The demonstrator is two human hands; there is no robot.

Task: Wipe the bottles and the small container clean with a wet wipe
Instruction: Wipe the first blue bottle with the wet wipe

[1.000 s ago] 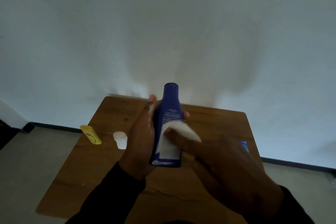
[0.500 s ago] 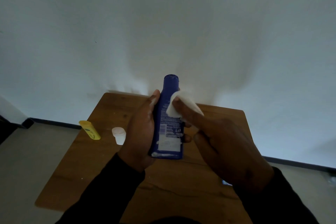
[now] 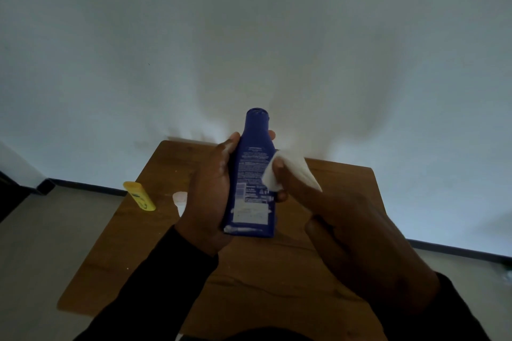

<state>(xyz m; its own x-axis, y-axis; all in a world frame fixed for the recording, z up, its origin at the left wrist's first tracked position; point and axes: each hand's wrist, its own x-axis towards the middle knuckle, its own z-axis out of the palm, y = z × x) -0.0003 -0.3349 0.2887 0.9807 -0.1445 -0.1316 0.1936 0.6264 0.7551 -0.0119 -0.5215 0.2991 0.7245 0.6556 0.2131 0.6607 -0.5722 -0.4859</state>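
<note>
A dark blue bottle (image 3: 252, 174) with white print stands upright above the table, gripped around its left side by my left hand (image 3: 209, 199). My right hand (image 3: 352, 238) presses a folded white wet wipe (image 3: 288, 171) against the bottle's right edge at mid height. A yellow bottle (image 3: 139, 196) lies at the table's left edge. Beside it a small white container (image 3: 179, 200) shows only in part behind my left hand.
The brown wooden table (image 3: 277, 285) stands against a white wall (image 3: 249, 36). Grey floor lies on both sides, with a dark baseboard along the wall. Something small and pale sits on the floor at the far right edge.
The wipe has travelled from the bottle's lower label up toward its neck, then down and right to the bottle's right edge. My left hand kept its grip.
</note>
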